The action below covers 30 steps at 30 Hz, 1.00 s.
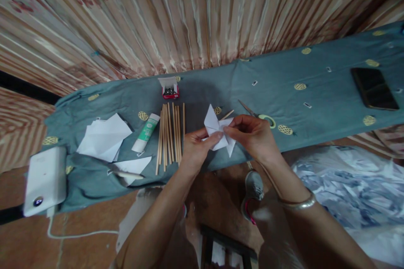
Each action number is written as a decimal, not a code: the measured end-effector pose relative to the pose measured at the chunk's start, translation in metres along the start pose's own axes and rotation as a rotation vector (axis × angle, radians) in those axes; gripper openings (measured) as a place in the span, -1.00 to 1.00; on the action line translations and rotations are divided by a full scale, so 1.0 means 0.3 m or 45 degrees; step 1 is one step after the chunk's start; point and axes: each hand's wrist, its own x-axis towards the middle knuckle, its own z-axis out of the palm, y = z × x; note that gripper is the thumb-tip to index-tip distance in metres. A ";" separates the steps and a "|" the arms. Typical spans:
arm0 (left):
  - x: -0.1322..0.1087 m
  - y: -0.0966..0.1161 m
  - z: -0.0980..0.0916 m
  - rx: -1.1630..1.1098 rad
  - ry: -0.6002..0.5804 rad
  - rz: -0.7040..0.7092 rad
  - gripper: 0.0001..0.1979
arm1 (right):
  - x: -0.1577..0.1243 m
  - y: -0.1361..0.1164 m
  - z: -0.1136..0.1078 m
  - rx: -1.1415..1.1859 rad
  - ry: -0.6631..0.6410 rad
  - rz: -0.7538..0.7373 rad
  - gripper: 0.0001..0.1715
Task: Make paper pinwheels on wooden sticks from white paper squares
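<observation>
A white paper pinwheel (212,118) with pointed blades is held up between both hands over the table's near edge. My left hand (199,145) grips it from the left, thumb pressed near its centre. From the right, my right hand (254,135) pinches it by the middle, thumb and fingers together. The tip of a wooden stick (227,114) shows just behind the paper. Scissors (267,120) with a pale green handle lie beyond my right hand. Several wooden sticks (168,134) lie side by side to the left of my left hand.
A small red box (170,88) of dark metal pieces stands open at the back. A glue tube (145,133), white paper sheets (105,136) and a white power bank (46,180) lie leftward. A black phone (374,88) rests far right. A plastic bag (353,189) sits below the table.
</observation>
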 end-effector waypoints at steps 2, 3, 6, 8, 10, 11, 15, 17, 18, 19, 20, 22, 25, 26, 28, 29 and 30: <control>0.001 -0.003 -0.001 0.010 0.003 0.002 -0.79 | -0.001 0.000 -0.002 -0.002 -0.002 -0.003 -0.76; 0.002 -0.004 -0.001 0.010 0.006 0.001 -0.79 | -0.002 0.000 -0.003 -0.005 -0.002 -0.004 -0.76; 0.002 -0.006 0.003 -0.006 0.027 0.007 -0.80 | -0.006 0.003 -0.002 -0.018 0.002 -0.010 -0.74; 0.001 -0.005 0.008 0.003 0.050 0.012 -0.80 | -0.009 0.005 0.003 -0.025 0.005 -0.017 -0.73; 0.001 -0.003 0.011 0.021 0.069 0.009 -0.80 | -0.011 0.005 0.006 -0.020 -0.004 -0.019 -0.73; 0.001 -0.001 0.012 0.022 0.074 0.004 -0.80 | -0.011 0.003 0.004 -0.016 -0.012 -0.022 -0.72; 0.009 0.016 -0.001 -0.041 0.137 -0.018 -0.80 | 0.008 -0.012 -0.053 -0.062 0.091 -0.106 -0.73; 0.017 0.028 -0.016 -0.093 0.184 -0.010 -0.80 | 0.026 -0.013 -0.114 -0.104 0.247 -0.170 -0.73; 0.022 0.035 -0.025 -0.125 0.195 0.001 -0.80 | 0.035 -0.010 -0.147 -0.126 0.309 -0.192 -0.73; 0.025 0.042 -0.034 -0.163 0.201 0.019 -0.79 | 0.042 -0.004 -0.178 -0.161 0.335 -0.202 -0.75; 0.028 0.048 -0.043 -0.200 0.202 0.032 -0.79 | 0.047 0.005 -0.205 -0.222 0.348 -0.209 -0.76; 0.032 0.060 -0.058 -0.244 0.207 0.035 -0.76 | 0.051 0.029 -0.241 -0.409 0.307 -0.224 -0.76; 0.028 0.073 -0.070 -0.249 0.222 -0.003 -0.71 | 0.046 0.069 -0.242 -0.803 0.202 -0.307 -0.78; 0.026 0.077 -0.072 -0.246 0.222 -0.013 -0.69 | 0.044 0.080 -0.232 -0.924 0.168 -0.362 -0.79; 0.021 0.082 -0.072 -0.237 0.219 -0.026 -0.68 | 0.043 0.096 -0.208 -1.109 0.099 -0.485 -0.80; 0.020 0.083 -0.071 -0.227 0.221 -0.032 -0.68 | 0.043 0.101 -0.196 -1.174 0.073 -0.539 -0.80; 0.019 0.083 -0.071 -0.215 0.227 -0.033 -0.69 | 0.044 0.105 -0.184 -1.226 0.054 -0.581 -0.79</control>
